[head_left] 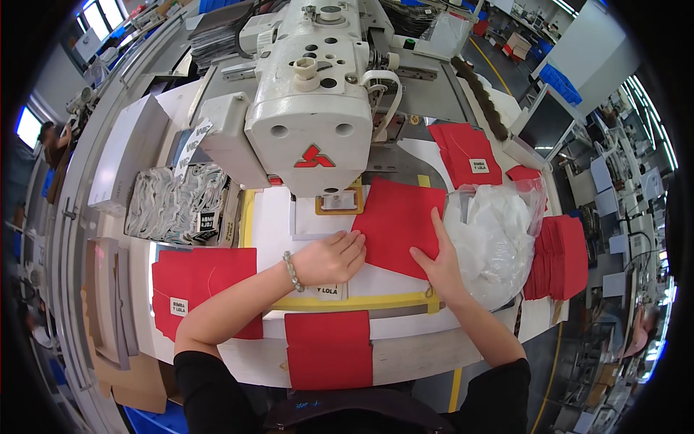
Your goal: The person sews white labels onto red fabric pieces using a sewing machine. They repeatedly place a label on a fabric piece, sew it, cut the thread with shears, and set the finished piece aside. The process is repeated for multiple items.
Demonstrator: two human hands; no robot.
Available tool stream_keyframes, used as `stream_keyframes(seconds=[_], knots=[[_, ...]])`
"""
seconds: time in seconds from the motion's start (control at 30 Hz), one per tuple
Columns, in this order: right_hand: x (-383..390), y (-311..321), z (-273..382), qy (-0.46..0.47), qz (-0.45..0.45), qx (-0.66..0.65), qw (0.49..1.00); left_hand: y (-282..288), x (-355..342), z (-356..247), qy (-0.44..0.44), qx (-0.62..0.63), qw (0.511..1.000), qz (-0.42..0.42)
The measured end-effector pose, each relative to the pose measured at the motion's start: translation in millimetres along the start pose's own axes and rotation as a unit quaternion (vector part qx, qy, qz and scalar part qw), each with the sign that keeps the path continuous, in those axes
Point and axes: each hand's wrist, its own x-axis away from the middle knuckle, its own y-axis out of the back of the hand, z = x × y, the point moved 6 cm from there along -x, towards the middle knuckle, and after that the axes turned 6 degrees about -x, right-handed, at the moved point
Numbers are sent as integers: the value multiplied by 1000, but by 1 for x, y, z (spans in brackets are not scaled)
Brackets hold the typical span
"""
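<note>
A flat red fabric piece (399, 228) lies at a slant on the white work plate (278, 271), just right of the sewing machine's clamp frame (338, 202). My right hand (442, 269) rests on its right side, thumb spread from the straightened fingers. At the left edge of the piece, my left hand (331, 259) is closed, its fingers pressed together; whatever they grip is hidden. A white label with dark print (330, 291) shows partly under my left wrist. Above both hands stands the large white sewing machine head (311, 130).
Red pieces with labels lie at left (231, 278) and back right (466, 152). A red stack (560, 257) sits far right, beside a clear bag of white material (495, 239). Another red piece (329, 354) hangs at the front edge. A box of labels (177, 202) stands left.
</note>
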Motion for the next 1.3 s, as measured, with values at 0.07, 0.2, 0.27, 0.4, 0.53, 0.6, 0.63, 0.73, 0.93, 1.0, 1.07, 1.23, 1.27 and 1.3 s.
stream_keyframes(seconds=[0.07, 0.2, 0.27, 0.4, 0.53, 0.6, 0.63, 0.73, 0.93, 1.0, 1.07, 1.23, 1.27, 1.3], knots=[[-1, -2, 1, -2, 1, 4, 1000, 0, 2, 2, -1, -1, 1000, 2], [-10, -9, 7, -19, 11, 22, 1000, -4, 7, 7, -15, -29, 999, 2], [-18, -10, 8, -6, 9, 28, 1000, -6, 10, 9, -16, -15, 1000, 21], [-41, -19, -7, 35, 4, -38, 999, -5, 22, 15, -4, -48, 998, 39], [-51, -38, 3, 79, 44, -16, 996, -6, 44, 26, 28, -87, 993, 73], [-50, -46, 13, 102, 97, 59, 988, -5, 52, 31, 51, -97, 991, 76], [-50, -49, 15, 118, 116, 86, 982, -4, 55, 33, 59, -103, 991, 68], [-50, -56, 17, 182, 146, 122, 965, -2, 60, 39, 82, -112, 988, 74], [-59, -61, 12, 232, 160, 189, 941, 2, 63, 49, 134, -78, 986, 65], [-59, -62, 12, 239, 154, 207, 936, 8, 63, 53, 175, -42, 983, 49], [-57, -63, 12, 252, 153, 224, 929, 16, 64, 57, 233, 3, 972, 31], [-54, -63, 13, 255, 158, 242, 923, 22, 73, 61, 302, 79, 946, 89], [-55, -63, 13, 257, 159, 241, 922, 23, 74, 61, 309, 89, 942, 97], [-55, -64, 13, 258, 159, 240, 922, 22, 75, 60, 312, 88, 940, 101]])
